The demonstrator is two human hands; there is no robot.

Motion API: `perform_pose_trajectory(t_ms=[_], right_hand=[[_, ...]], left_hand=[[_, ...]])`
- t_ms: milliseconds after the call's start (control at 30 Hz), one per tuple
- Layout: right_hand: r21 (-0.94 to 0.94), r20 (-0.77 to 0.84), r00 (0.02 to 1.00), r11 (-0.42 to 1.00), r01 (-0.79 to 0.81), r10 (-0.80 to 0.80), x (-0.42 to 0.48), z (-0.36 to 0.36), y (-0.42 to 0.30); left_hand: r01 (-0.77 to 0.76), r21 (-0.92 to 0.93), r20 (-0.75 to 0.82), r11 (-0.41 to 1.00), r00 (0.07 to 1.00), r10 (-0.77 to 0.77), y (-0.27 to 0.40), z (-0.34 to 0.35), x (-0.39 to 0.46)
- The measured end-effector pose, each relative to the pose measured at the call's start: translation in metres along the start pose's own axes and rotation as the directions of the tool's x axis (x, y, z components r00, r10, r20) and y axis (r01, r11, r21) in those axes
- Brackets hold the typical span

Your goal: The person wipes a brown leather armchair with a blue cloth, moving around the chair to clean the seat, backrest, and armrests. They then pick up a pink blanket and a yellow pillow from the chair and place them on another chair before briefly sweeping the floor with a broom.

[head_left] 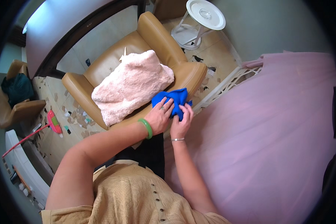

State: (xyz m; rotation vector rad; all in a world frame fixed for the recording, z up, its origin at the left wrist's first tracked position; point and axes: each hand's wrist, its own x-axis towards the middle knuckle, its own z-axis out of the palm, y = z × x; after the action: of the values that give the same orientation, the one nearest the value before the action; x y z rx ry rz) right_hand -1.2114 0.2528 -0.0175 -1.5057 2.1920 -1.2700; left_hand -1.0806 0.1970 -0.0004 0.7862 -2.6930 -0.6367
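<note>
A bright blue cloth [177, 96] lies bunched at the front corner of a tan leather armchair [194, 74]. My left hand [160, 115], with a green bangle at the wrist and a ring, holds the cloth from above, its fingers spread across the near side and its thumb hidden. Close beside it, my right hand [182, 121] grips the cloth's right edge with curled fingers; a silver bracelet circles that wrist. On the armchair's seat, just left of the cloth, rests a fluffy pale pink cushion or folded blanket [134, 84].
Pink fabric [263, 134] drapes a large surface along my right. A round white side table [217, 21] stands beyond the armchair. Scraps [79, 119] litter the tiled floor, near a pink broom [54, 121]. Another tan chair [30, 107] with dark green cloth [18, 88] stands far left.
</note>
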Motion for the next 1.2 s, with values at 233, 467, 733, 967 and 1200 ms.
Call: perform_pose_trajectory(t_ms=[233, 467, 733, 967, 1200], right_hand=[[0.023, 0.007, 0.993, 0.993, 0.117, -0.117, 0.124, 0.005, 0.049], [0.192, 0.338, 0.899, 0.956, 0.222, -0.277, 0.255, 0.025, 0.092], [0.057, 0.654, 0.756, 0.993, -0.1, 0.039, 0.285, 0.022, 0.112], [0.115, 0.778, 0.626, 0.969, -0.22, 0.05, 0.304, 0.028, 0.124], [0.2, 0.911, 0.351, 0.976, 0.085, -0.218, 0.346, 0.138, 0.185]], left_hand=[[0.15, -0.228, -0.109, 0.962, 0.978, -0.178, -0.024, 0.001, 0.119], [0.419, -0.548, 0.004, 0.724, 0.867, -0.499, -0.077, 0.01, 0.206], [0.507, -0.57, -0.003, 0.646, 0.785, -0.619, -0.052, 0.01, 0.199], [0.528, -0.718, 0.12, 0.454, 0.736, -0.666, -0.073, 0.023, 0.21], [0.804, -0.512, 0.254, 0.302, 0.478, -0.841, -0.141, 0.101, 0.24]])
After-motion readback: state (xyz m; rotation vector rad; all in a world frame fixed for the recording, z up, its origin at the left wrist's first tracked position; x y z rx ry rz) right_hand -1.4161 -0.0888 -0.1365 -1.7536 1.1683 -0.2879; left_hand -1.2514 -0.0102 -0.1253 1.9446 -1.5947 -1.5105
